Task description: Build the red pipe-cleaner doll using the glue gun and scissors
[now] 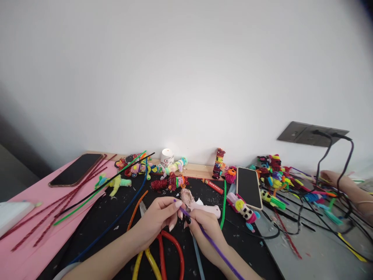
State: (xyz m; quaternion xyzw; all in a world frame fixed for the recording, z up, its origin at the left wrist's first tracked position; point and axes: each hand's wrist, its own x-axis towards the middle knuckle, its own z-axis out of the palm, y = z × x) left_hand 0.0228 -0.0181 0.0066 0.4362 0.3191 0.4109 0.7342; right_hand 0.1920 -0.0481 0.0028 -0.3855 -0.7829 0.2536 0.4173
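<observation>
A purple pipe cleaner (214, 245) runs from between my fingertips down across my right forearm. My left hand (163, 216) pinches its upper end between thumb and fingers. Just beside it, my right hand (204, 225) grips the same stem, with dark nail polish showing on the thumb. Red-handled scissors (177, 249) and a yellow-handled tool (151, 262) lie under and below my left hand. Behind my hands is a pale pink brush-like tool (208, 210) with fluff at its head. A dark red glittery pipe-cleaner figure (169, 182) lies farther back on the black mat (116, 241).
Pink sheets (67, 186) at left carry a phone (76, 170) and several red stems (58, 206). A paper cup (167, 156) stands by the wall. At right are another phone (249, 188), a heap of fuzzy figures (274, 175), cables (300, 217) and another person's hand (340, 184).
</observation>
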